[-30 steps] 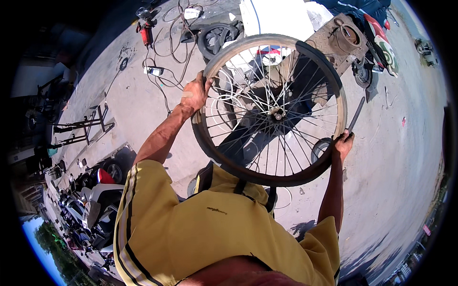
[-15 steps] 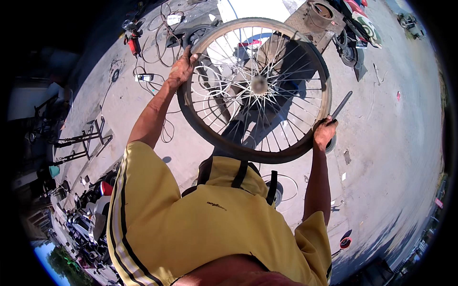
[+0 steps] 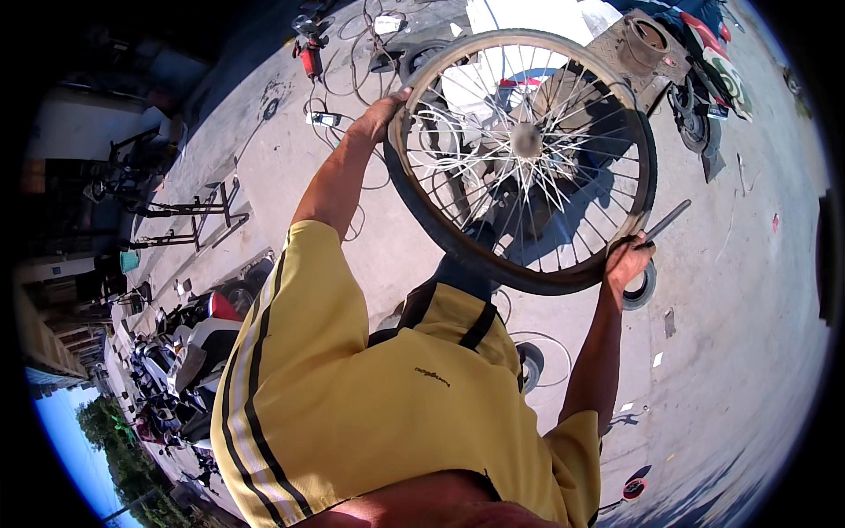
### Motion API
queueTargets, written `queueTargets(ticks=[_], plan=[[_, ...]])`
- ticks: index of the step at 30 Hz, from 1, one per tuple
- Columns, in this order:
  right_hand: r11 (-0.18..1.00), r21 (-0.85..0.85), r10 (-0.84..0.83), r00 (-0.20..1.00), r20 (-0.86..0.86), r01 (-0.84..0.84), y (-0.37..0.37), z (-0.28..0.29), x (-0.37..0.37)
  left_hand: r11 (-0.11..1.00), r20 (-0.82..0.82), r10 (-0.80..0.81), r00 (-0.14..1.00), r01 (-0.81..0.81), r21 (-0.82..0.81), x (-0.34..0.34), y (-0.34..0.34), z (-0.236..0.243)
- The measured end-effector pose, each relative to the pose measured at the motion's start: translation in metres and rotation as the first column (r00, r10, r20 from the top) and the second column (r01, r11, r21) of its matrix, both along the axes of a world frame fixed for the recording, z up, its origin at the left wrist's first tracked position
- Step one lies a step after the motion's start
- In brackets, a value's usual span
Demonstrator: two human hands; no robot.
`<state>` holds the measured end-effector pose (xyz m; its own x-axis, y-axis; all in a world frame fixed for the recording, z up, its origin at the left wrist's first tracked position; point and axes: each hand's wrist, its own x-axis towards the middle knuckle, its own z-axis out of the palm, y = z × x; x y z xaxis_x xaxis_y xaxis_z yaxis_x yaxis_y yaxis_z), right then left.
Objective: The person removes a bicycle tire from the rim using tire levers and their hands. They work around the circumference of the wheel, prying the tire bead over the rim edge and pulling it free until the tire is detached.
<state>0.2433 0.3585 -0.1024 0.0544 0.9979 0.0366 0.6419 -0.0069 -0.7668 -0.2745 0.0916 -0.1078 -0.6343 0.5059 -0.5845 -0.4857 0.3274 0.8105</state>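
- From the head view, I see the bicycle wheel [image 3: 526, 139] ahead of the torso, between both hands.
- The left hand [image 3: 387, 113] grasps its left side.
- The right hand [image 3: 628, 258] clasps its lower right edge plus a dark bar [image 3: 669, 222], angled up and outward.

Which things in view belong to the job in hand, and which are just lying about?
Seemingly part of the job:
Spoked wheel, held at its rim by the left hand and right hand
Slim grey bar, also in the right hand

Apparently just lying about:
Red handheld tool
Brown cylindrical container
Teal tub
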Motion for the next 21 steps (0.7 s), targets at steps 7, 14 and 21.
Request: queueTargets(ticks=[7,14,21], plan=[[0.999,-0.017,0.033,0.999,0.039,-0.033,0.005,0.006,-0.001,0.996,0.241,-0.086,0.967,0.078,0.042,-0.007,-0.014,-0.003],[0.97,0.241,0.012,0.992,0.122,-0.041,0.011,-0.027,0.009,0.867,-0.163,-0.454,0.876,0.392,-0.308,-0.031,0.029,0.073],[0.977,0.195,0.077,0.995,0.055,-0.086,-0.005,0.001,0.003,0.629,-0.515,-0.768,0.381,0.297,-0.718,-0.041,0.142,0.048]])
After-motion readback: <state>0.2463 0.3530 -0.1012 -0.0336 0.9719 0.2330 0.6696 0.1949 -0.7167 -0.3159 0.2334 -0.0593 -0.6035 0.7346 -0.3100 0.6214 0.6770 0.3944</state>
